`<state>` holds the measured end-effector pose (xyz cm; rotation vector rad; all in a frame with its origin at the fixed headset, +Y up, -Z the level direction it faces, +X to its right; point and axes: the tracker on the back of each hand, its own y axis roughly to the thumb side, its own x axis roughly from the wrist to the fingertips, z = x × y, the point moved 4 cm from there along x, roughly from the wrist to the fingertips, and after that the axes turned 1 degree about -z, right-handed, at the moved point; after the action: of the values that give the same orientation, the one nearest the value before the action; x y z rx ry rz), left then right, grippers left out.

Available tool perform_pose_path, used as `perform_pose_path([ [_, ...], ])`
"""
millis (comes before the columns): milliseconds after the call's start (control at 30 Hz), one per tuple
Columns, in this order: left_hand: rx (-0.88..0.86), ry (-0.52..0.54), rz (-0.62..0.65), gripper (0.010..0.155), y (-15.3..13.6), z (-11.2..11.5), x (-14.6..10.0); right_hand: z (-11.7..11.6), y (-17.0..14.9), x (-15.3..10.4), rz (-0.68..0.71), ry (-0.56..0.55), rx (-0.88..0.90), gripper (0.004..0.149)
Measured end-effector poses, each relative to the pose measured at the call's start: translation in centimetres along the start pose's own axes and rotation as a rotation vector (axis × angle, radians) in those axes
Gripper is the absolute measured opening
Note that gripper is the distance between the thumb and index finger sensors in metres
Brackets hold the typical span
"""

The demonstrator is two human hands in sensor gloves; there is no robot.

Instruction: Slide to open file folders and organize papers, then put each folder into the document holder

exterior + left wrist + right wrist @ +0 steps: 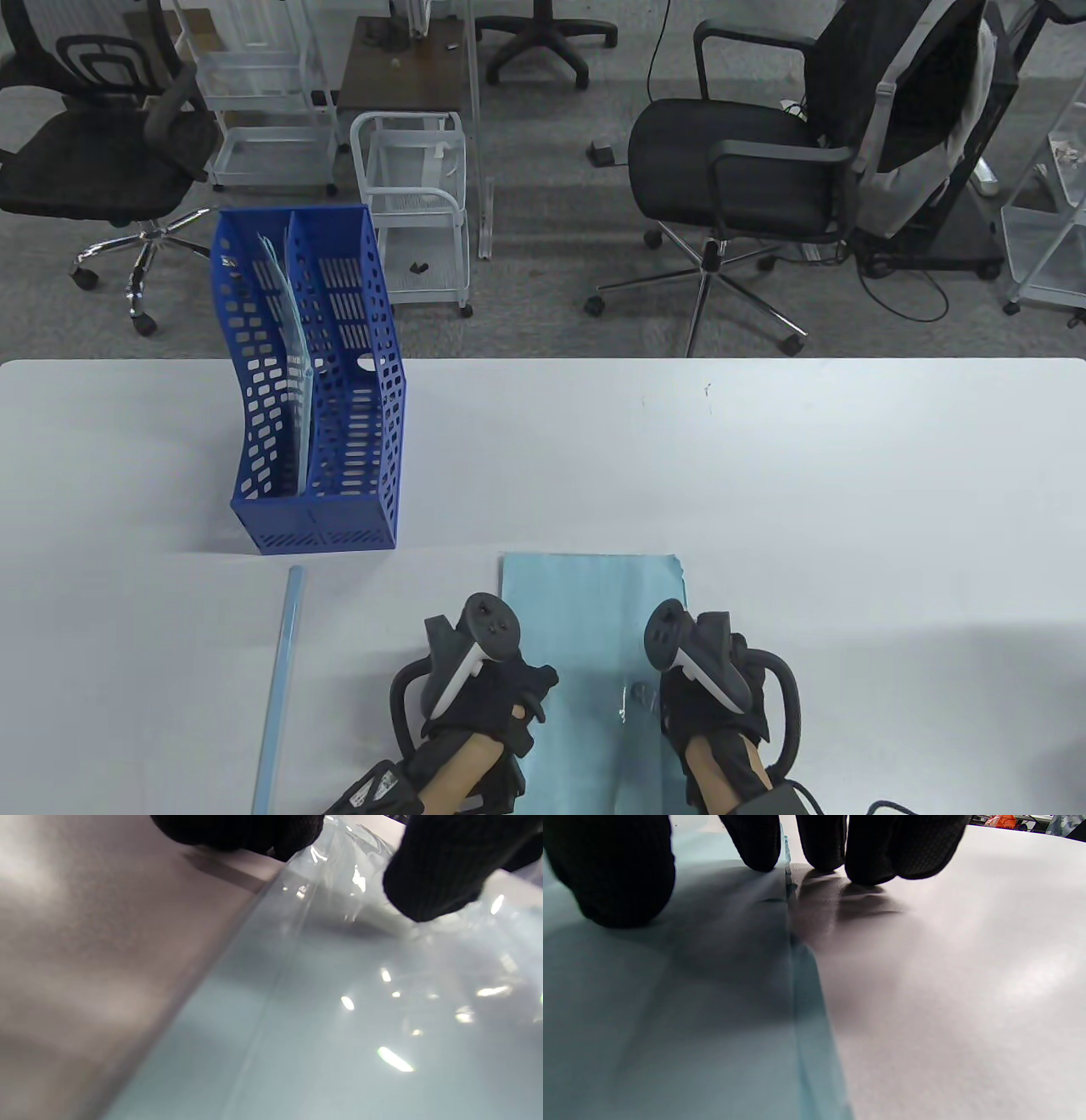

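A translucent teal file folder [594, 611] lies flat near the table's front edge, and its clear cover [339, 993] is wrinkled close to my hands. My left hand [522, 688] is at the folder's left edge. Its fingertips [254, 836] touch the table beside that edge, and its thumb [441, 874] hovers just over the cover. My right hand [687, 705] is at the right edge. Its thumb [611, 870] presses on the folder, and its other fingers [882, 853] rest on the table. A light blue slide bar [280, 679] lies loose to the left.
The blue two-slot document holder [356, 424] stands at the back left of the white table [764, 475], with a folder [288, 340] in its left slot. Office chairs and white carts stand on the floor beyond the table.
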<state>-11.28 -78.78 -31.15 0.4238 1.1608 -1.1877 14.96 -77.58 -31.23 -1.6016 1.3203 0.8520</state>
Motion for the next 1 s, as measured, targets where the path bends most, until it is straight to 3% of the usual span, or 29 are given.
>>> perform_pose_path([
  [100,-0.237,-0.061,0.030,0.077,-1.6,-0.7,0.3,0.0,0.0,0.0,0.001,0.000,0.001,0.087],
  [233,-0.562,-0.269,0.095,0.073,-2.9,0.3,0.8,0.0,0.0,0.0,0.001,-0.001,0.001,0.087],
  [300,-0.671,-0.303,0.138,0.070,-3.2,0.9,1.1,0.0,0.0,0.0,0.000,-0.002,0.003,0.087],
  [367,-0.722,-0.371,0.123,0.072,-3.3,1.9,1.2,0.0,0.0,0.0,0.000,-0.002,0.004,0.087],
  [467,-0.739,-0.503,0.128,0.062,-2.7,3.6,1.2,0.0,-0.1,0.0,0.002,-0.002,0.005,0.088],
  [667,-0.755,-0.389,0.114,0.050,-3.1,2.6,1.0,0.0,-0.3,0.1,0.009,-0.033,0.012,0.084],
  [767,-0.714,-0.284,0.179,0.048,-3.6,0.0,0.4,0.9,-1.5,0.3,0.006,-0.069,0.114,0.077],
  [867,-0.664,-0.162,0.298,0.047,-4.4,-3.3,-0.6,1.8,-4.2,0.8,0.004,-0.148,0.381,0.072],
  [1000,-0.706,-0.033,0.502,0.047,-5.5,-6.0,-2.0,1.7,-6.2,1.3,0.161,-0.164,0.986,0.072],
])
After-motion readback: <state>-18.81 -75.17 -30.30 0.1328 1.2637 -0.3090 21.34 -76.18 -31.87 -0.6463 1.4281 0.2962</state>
